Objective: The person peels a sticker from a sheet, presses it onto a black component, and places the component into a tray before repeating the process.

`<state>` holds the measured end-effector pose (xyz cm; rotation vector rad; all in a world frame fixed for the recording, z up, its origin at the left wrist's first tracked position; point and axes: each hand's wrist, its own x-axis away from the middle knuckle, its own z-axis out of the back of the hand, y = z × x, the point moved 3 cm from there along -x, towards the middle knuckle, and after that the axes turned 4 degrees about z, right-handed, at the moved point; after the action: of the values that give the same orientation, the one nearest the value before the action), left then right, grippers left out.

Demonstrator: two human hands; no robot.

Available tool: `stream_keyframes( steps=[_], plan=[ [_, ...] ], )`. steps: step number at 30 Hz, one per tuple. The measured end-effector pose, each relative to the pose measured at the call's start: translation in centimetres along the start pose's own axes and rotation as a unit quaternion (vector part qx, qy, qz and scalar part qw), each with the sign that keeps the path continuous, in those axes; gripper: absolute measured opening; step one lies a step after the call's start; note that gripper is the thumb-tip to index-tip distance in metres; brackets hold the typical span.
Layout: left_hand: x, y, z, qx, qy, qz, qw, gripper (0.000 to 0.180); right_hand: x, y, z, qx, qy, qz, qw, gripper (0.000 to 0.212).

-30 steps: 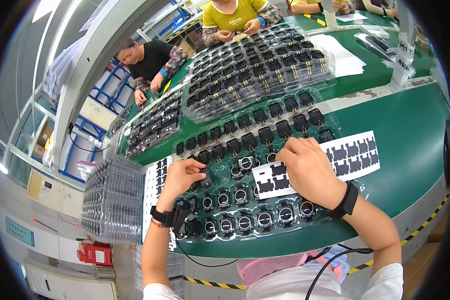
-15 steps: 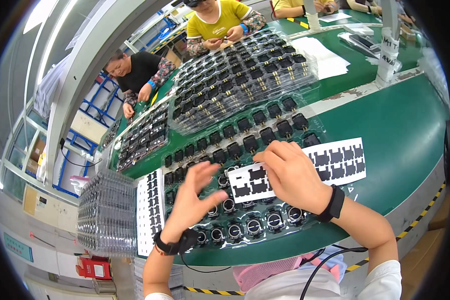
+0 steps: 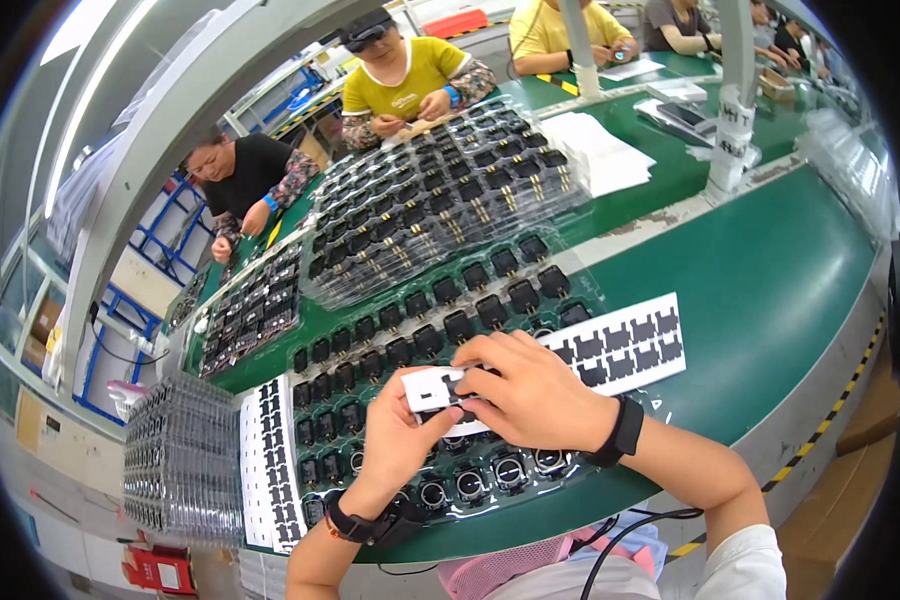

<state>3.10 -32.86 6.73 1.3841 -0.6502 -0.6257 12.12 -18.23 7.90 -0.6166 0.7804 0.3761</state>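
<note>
A white sheet of black die-cut stickers (image 3: pixel 618 342) lies slantwise above a clear plastic tray, its left end lifted and bent. My left hand (image 3: pixel 402 435) pinches that left end between thumb and fingers. Over the same end, my right hand (image 3: pixel 535 395) is closed, its thumb and fingertips together at a black sticker; whether the sticker has come off the backing is hidden. Beneath both hands, the tray holds rows of small black square modules (image 3: pixel 458 326) at the back and modules with round silver rings (image 3: pixel 470 486) nearer me.
Another sticker sheet (image 3: pixel 270 460) lies left of the tray, beside a tall stack of clear trays (image 3: pixel 175 460). Filled trays (image 3: pixel 440 200) are piled behind. White papers (image 3: pixel 595 150) and a wrapped post (image 3: pixel 735 140) stand beyond. Co-workers sit across the green table (image 3: pixel 770 300).
My left hand has closed from open onto the sheet's left end. My right hand has shifted left to meet it, and that end is now lifted. The whole view has turned slightly.
</note>
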Motion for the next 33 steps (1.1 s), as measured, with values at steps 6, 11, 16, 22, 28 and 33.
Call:
stream_keyframes(
  steps=[6, 11, 16, 22, 28, 33],
  plan=[
    [0.7, 0.8, -0.3, -0.061, -0.037, -0.066, 0.995, 0.047, 0.4, -0.4, 0.2, -0.032, -0.034, -0.048, 0.998, 0.015],
    [1.4, 0.9, -0.4, -0.087, -0.039, -0.028, 0.995, 0.049, 0.7, -0.3, -0.5, -0.056, -0.025, -0.037, 0.997, 0.013],
    [1.5, 0.8, -0.9, -0.082, -0.039, -0.037, 0.995, 0.052, 1.2, -0.6, -0.7, -0.002, -0.012, -0.028, 1.000, 0.011],
    [0.9, 0.1, -0.4, -0.103, -0.015, -0.052, 0.993, 0.063, 1.4, 0.1, -1.9, 0.003, -0.003, -0.052, 0.999, 0.009],
    [-0.1, 0.5, -0.4, -0.085, -0.001, -0.005, 0.996, 0.079, 0.3, 0.9, 0.1, 0.103, 0.130, -0.071, 0.984, 0.015],
    [-0.6, 0.3, 1.2, -0.146, 0.012, -0.021, 0.989, 0.068, -0.1, 0.2, 0.2, 0.069, 0.077, -0.143, 0.984, 0.018]
  ],
)
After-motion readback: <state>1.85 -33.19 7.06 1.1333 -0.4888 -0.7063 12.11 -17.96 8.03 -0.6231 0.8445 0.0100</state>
